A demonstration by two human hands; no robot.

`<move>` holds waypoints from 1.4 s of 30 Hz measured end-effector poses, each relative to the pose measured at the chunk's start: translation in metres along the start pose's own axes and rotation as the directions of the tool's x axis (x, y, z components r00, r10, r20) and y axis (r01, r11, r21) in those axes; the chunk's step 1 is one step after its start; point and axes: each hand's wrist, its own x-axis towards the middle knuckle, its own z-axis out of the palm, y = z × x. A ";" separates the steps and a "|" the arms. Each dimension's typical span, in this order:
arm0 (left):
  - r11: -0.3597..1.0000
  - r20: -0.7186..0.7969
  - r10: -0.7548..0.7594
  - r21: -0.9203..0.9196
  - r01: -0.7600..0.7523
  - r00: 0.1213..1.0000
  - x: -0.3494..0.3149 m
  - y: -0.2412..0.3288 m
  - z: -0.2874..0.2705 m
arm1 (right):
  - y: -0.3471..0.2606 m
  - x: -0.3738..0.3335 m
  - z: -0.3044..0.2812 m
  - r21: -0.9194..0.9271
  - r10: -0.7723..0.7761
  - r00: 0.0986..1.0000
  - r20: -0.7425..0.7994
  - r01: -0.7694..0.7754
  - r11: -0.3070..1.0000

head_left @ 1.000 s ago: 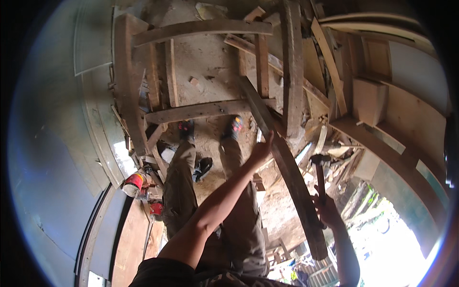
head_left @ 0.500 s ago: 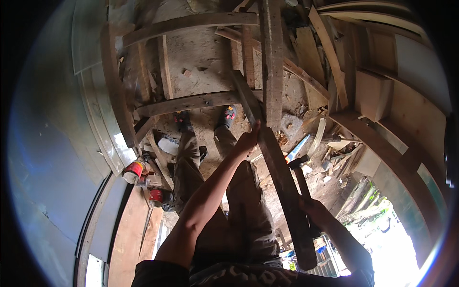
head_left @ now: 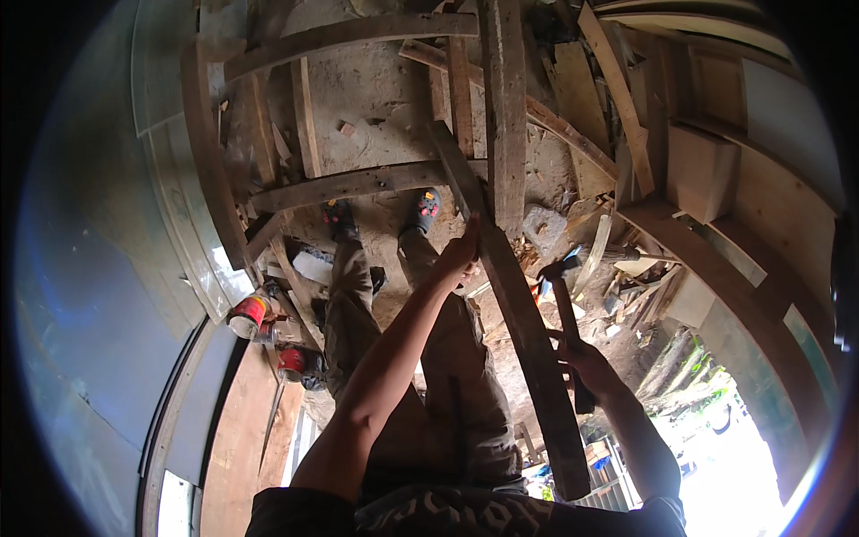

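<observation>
A long, dark wooden beam [head_left: 523, 336] slants from beside my torso up to the wooden frame [head_left: 376, 182] on the ground, its far end lying over the frame's near crosspiece. My left hand [head_left: 461, 258] is closed around the beam near its middle. On the right side of the beam, my right hand [head_left: 589, 369] holds a hammer [head_left: 565, 309] by the handle, head pointing away from me. Some fingers of that hand stick out toward the beam's edge; whether they touch it I cannot tell.
A thick upright post [head_left: 506, 116] stands at the frame's right. Wood scraps and a grey block [head_left: 543, 228] litter the dirt floor. Red cans [head_left: 248, 315] sit at left beside leaning sheets [head_left: 116, 295]. Boards and a wooden box [head_left: 702, 170] are stacked on the right.
The hammer has shifted slightly up and away from me, and my right hand's fingers have loosened from the beam's edge. The left hand keeps its grip on the beam.
</observation>
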 end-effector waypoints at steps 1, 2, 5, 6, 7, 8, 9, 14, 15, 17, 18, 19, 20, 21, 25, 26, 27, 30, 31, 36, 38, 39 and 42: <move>0.999 0.003 -0.017 -0.029 0.017 1.000 0.000 -0.001 -0.001 | -0.001 0.005 0.002 0.007 -0.003 0.999 -0.032 0.003 1.000; 0.998 0.007 -0.034 -0.058 0.034 0.999 0.001 -0.001 -0.002 | -0.003 0.011 0.004 -0.009 -0.037 0.998 -0.055 0.037 0.999; 0.984 0.036 -0.024 -0.174 0.030 0.999 0.001 -0.007 -0.002 | -0.010 0.042 0.005 -0.027 -0.174 0.982 -0.073 0.173 0.985; 0.977 0.050 -0.010 -0.212 0.020 0.999 0.002 -0.008 -0.001 | -0.016 0.052 0.005 -0.044 -0.191 0.979 -0.069 0.189 0.981; 0.962 0.064 -0.011 -0.272 0.028 0.998 0.002 -0.008 0.001 | -0.026 0.062 0.010 -0.068 -0.205 0.977 -0.060 0.201 0.977; 0.945 0.081 -0.014 -0.323 0.039 0.997 0.001 -0.009 0.004 | -0.031 0.073 0.013 -0.083 -0.219 0.974 -0.053 0.215 0.973; 0.926 0.099 -0.016 -0.373 0.052 0.995 -0.001 -0.009 0.005 | -0.027 0.088 0.006 -0.109 -0.291 0.956 0.021 0.292 0.950; 0.807 0.270 0.094 -0.585 0.086 0.958 0.019 -0.025 0.000 | -0.036 0.085 0.009 -0.096 -0.205 0.978 0.028 0.207 0.974; 0.806 0.279 0.120 -0.588 0.071 0.953 0.021 -0.025 -0.001 | -0.033 0.089 0.007 -0.090 -0.208 0.978 0.020 0.209 0.974; 0.814 0.280 0.135 -0.579 0.055 0.951 0.023 -0.026 -0.003 | -0.036 0.085 0.012 -0.079 -0.194 0.981 0.022 0.195 0.978; 0.823 0.274 0.128 -0.566 0.052 0.953 0.025 -0.025 -0.004 | -0.040 0.079 0.014 -0.076 -0.181 0.983 0.030 0.183 0.980; 0.835 0.268 0.119 -0.548 0.050 0.956 0.026 -0.025 -0.005 | -0.042 0.075 0.017 -0.068 -0.169 0.985 0.039 0.171 0.983; 0.837 0.266 0.116 -0.545 0.049 0.957 0.026 -0.027 -0.006 | -0.041 0.076 0.016 -0.077 -0.171 0.985 0.031 0.173 0.982; 0.840 0.262 0.114 -0.540 0.048 0.958 0.026 -0.029 -0.007 | -0.039 0.078 0.014 -0.086 -0.174 0.984 0.024 0.176 0.981; 0.835 0.161 0.126 -0.550 -0.017 0.979 0.027 -0.036 0.003 | -0.037 0.084 0.009 -0.097 -0.187 0.982 0.036 0.190 0.977; 0.834 0.145 0.133 -0.551 -0.032 0.981 0.028 -0.037 0.006 | -0.036 0.087 0.008 -0.106 -0.206 0.978 0.029 0.208 0.972; 0.833 0.128 0.140 -0.551 -0.047 0.982 0.030 -0.038 0.008 | -0.034 0.089 0.008 -0.115 -0.225 0.974 0.022 0.226 0.967; 0.819 0.095 0.163 -0.568 -0.081 0.982 0.015 -0.026 0.017 | -0.037 0.086 0.012 -0.135 -0.215 0.977 -0.005 0.212 0.968; 0.812 0.087 0.174 -0.576 -0.093 0.981 0.009 -0.022 0.017 | -0.039 0.084 0.014 -0.141 -0.203 0.979 -0.015 0.199 0.970; 0.860 0.098 0.120 -0.508 -0.054 0.988 0.011 -0.015 0.010 | -0.041 0.085 0.013 -0.176 -0.254 0.967 -0.016 0.248 0.953; 0.866 0.082 0.101 -0.497 -0.047 0.992 0.008 -0.010 0.010 | -0.046 0.083 0.017 -0.175 -0.269 0.963 -0.018 0.261 0.949; 0.862 0.080 0.089 -0.506 -0.037 0.993 0.007 -0.007 0.010 | -0.047 0.083 0.019 -0.170 -0.269 0.963 -0.016 0.262 0.950; 0.856 0.020 0.020 -0.517 -0.007 1.000 0.007 -0.003 0.012 | -0.051 0.082 0.020 -0.128 -0.260 0.966 0.001 0.258 0.958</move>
